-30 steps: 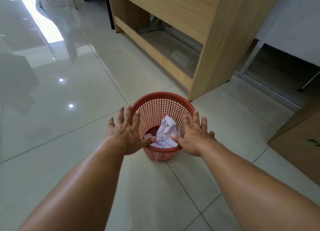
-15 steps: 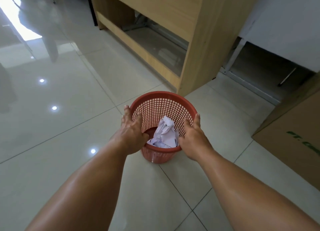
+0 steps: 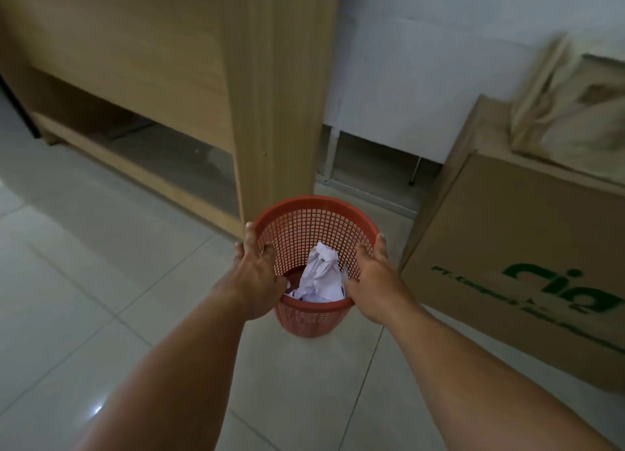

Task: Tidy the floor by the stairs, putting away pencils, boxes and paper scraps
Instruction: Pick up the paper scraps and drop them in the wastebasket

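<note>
A red mesh waste basket [image 3: 314,214] stands on the tiled floor in front of me. Crumpled white paper scraps [image 3: 321,274] lie inside it. My left hand [image 3: 255,274] grips the basket's left rim, thumb inside the mesh wall. My right hand [image 3: 375,281] grips the right rim the same way. Both forearms reach forward from the bottom of the view.
A wooden desk side panel [image 3: 280,112] rises just behind the basket, with a low shelf [image 3: 142,173] to its left. A large cardboard box [image 3: 527,264] with green print stands close on the right, a pale bag [image 3: 575,112] on top. White wall behind.
My hands went from hovering open over the basket to clasping its rim on both sides. The view has swung right, bringing the desk panel and cardboard box closer.
</note>
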